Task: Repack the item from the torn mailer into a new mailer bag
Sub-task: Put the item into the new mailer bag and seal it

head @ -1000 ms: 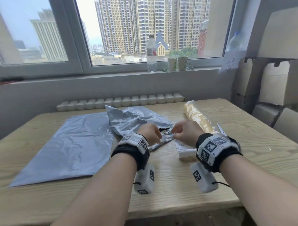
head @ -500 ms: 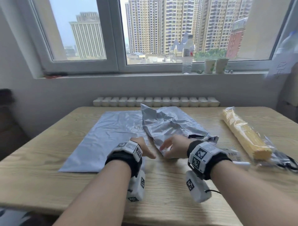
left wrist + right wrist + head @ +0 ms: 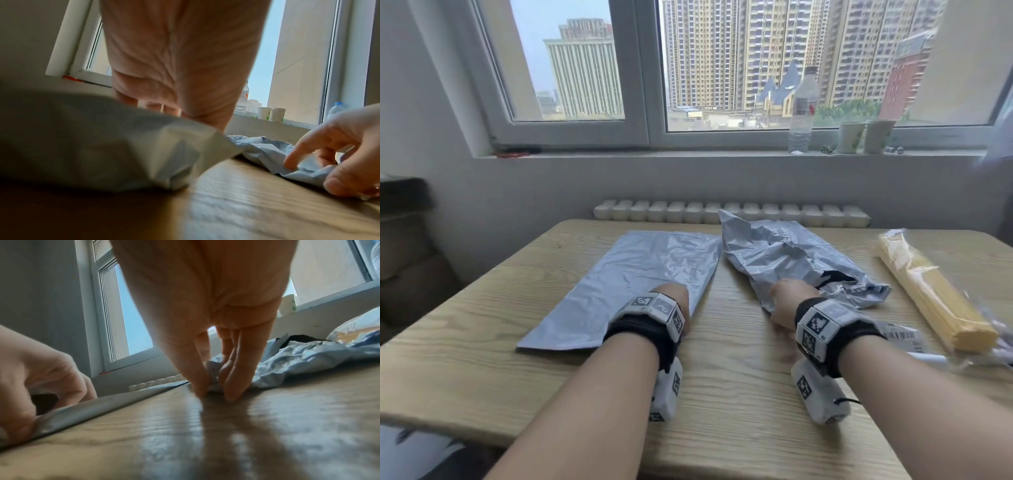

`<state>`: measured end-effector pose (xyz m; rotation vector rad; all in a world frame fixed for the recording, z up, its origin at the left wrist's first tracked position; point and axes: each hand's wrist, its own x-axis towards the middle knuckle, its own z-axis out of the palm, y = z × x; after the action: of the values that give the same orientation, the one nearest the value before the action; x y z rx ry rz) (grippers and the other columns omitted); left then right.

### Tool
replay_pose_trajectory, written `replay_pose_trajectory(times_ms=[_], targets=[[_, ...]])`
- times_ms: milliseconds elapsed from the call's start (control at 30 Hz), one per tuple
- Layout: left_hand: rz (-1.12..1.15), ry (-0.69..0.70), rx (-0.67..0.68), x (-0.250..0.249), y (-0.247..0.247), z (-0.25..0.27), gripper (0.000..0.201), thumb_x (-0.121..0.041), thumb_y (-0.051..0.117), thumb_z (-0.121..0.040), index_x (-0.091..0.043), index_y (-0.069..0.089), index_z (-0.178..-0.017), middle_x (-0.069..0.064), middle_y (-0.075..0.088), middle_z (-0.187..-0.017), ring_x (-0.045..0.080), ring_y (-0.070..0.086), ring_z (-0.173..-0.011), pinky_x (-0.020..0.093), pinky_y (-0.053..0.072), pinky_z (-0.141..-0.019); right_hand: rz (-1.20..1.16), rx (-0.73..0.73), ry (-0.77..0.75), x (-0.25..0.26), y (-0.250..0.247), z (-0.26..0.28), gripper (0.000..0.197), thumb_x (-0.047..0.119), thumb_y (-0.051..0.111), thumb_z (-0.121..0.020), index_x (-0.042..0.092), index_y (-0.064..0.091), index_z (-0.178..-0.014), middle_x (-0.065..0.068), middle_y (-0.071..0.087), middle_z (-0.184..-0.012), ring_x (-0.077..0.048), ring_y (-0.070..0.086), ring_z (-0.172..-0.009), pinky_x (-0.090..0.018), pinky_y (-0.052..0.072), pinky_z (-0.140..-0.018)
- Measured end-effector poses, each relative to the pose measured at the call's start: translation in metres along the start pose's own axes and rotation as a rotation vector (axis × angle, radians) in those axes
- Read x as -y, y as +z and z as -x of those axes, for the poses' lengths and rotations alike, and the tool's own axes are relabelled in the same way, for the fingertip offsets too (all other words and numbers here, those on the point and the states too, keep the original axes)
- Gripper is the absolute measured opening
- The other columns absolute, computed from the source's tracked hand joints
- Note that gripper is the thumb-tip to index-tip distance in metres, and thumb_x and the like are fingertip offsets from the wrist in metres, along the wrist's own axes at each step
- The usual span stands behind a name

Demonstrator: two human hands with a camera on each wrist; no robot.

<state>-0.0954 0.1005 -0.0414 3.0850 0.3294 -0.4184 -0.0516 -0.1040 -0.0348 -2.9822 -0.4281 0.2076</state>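
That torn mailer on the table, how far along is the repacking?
Done: the yellow noodle pack lies out on the table, clear of the torn mailer. In hand: the right hand pinches the torn mailer's corner; the left hand grips the flat new mailer bag's near corner. Left: getting the pack inside the new bag.

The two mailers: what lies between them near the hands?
Head view: bare table separates the flat mailer from the torn mailer; their far corners nearly meet.
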Motion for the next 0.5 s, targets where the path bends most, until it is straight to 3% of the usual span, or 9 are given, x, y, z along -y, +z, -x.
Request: replay_pose_trajectory(times_ms=[100, 167, 233, 267, 333, 367, 500], targets=[[-0.114, -0.011, -0.007, 0.021, -0.009, 0.006, 0.021, -0.010, 0.067, -0.073, -0.015, 0.050, -0.063, 0.001, 0.059, -0.069, 0.025, 0.069, -0.083, 0.032, 0.057, -0.075, -0.048, -0.067, -0.013, 0.004, -0.003, 0.002, 0.038, 0.016, 0.058, -0.081, 0.018, 0.056, -0.118, -0.008, 0.050, -0.123, -0.027, 0.057, -0.107, -0.036, 0.051, -0.089], [-0.172, -0.062, 0.047, 0.042, -0.018, 0.013, 0.018, -0.012, 0.071, -0.064, -0.015, 0.054, -0.059, 0.000, 0.060, -0.067, 0.025, 0.068, -0.079, 0.042, 0.059, -0.078, -0.034, -0.080, -0.112, 0.012, -0.004, 0.003, 0.037, 0.017, 0.063, -0.078, 0.022, 0.057, -0.115, -0.006, 0.053, -0.119, -0.024, 0.057, -0.103, -0.033, 0.051, -0.082], [-0.186, -0.159, 0.053, 0.067, -0.021, 0.021, 0.014, -0.019, 0.070, -0.067, -0.015, 0.061, -0.077, 0.006, 0.065, -0.084, 0.028, 0.067, -0.091, 0.047, 0.057, -0.085, -0.047, -0.043, -0.206, 0.023, 0.000, 0.003, 0.051, 0.021, 0.071, -0.076, 0.026, 0.056, -0.124, -0.003, 0.053, -0.122, -0.021, 0.054, -0.109, -0.030, 0.048, -0.084], [-0.207, -0.200, 0.029, 0.081, -0.018, 0.028, 0.028, -0.023, 0.066, -0.070, -0.014, 0.063, -0.097, 0.009, 0.066, -0.100, 0.030, 0.065, -0.100, 0.047, 0.054, -0.089, -0.054, -0.012, -0.237, 0.030, 0.003, 0.004, 0.060, 0.024, 0.074, -0.074, 0.027, 0.053, -0.130, -0.002, 0.051, -0.127, -0.020, 0.052, -0.115, -0.030, 0.047, -0.090], [-0.236, -0.258, -0.020, 0.103, -0.012, 0.046, 0.055, -0.030, 0.052, -0.078, -0.017, 0.051, -0.132, 0.009, 0.060, -0.127, 0.032, 0.059, -0.114, 0.044, 0.050, -0.094, -0.030, 0.045, -0.286, 0.043, 0.010, 0.005, 0.071, 0.028, 0.077, -0.073, 0.027, 0.048, -0.137, -0.001, 0.045, -0.136, -0.019, 0.047, -0.125, -0.031, 0.043, -0.101], [-0.252, -0.273, -0.023, 0.109, -0.009, 0.051, 0.059, -0.029, 0.048, -0.081, -0.020, 0.045, -0.139, 0.007, 0.057, -0.133, 0.031, 0.057, -0.118, 0.042, 0.049, -0.096, -0.018, 0.062, -0.300, 0.048, 0.013, 0.005, 0.073, 0.030, 0.077, -0.073, 0.027, 0.046, -0.139, -0.001, 0.042, -0.140, -0.019, 0.044, -0.129, -0.031, 0.040, -0.105], [-0.072, -0.260, -0.030, 0.088, -0.013, 0.039, 0.042, -0.012, 0.054, -0.085, -0.011, 0.059, -0.127, 0.010, 0.065, -0.121, 0.029, 0.063, -0.110, 0.037, 0.053, -0.093, -0.027, 0.093, -0.320, 0.061, 0.015, 0.001, 0.067, 0.028, 0.066, -0.084, 0.024, 0.038, -0.145, 0.000, 0.038, -0.150, -0.017, 0.035, -0.137, -0.027, 0.030, -0.110]])
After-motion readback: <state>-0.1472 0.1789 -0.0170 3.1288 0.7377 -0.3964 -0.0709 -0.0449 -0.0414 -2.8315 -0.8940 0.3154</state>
